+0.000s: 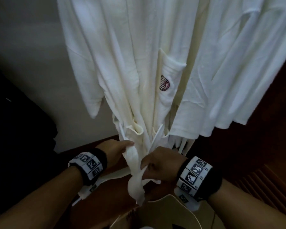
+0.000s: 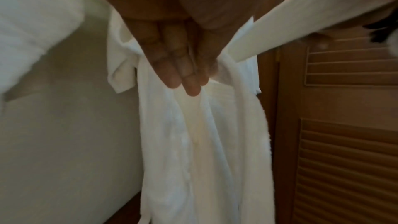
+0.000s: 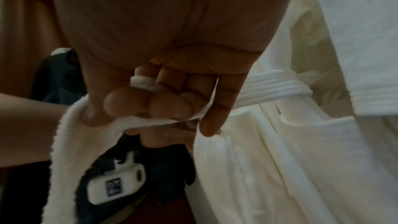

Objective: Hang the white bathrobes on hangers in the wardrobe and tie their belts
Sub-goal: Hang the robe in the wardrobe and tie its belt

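A white bathrobe (image 1: 122,71) with a red spiral logo on its pocket (image 1: 164,83) hangs in front of me. Its belt (image 3: 275,88) circles the waist, and the loose ends (image 1: 135,180) droop between my hands. My left hand (image 1: 117,151) holds one belt end against the robe's front; in the left wrist view its fingers (image 2: 185,77) lie fairly straight on the fabric, with a belt strip (image 2: 290,23) running off to the upper right. My right hand (image 1: 158,164) pinches the other belt end (image 3: 150,122) between thumb and curled fingers.
A second white bathrobe (image 1: 241,63) hangs just to the right, touching the first. A brown louvred wardrobe door (image 2: 349,159) stands at the right, a beige wall (image 1: 31,47) at the left. A dark object (image 1: 15,123) sits low left, a tan bag (image 1: 165,212) below my hands.
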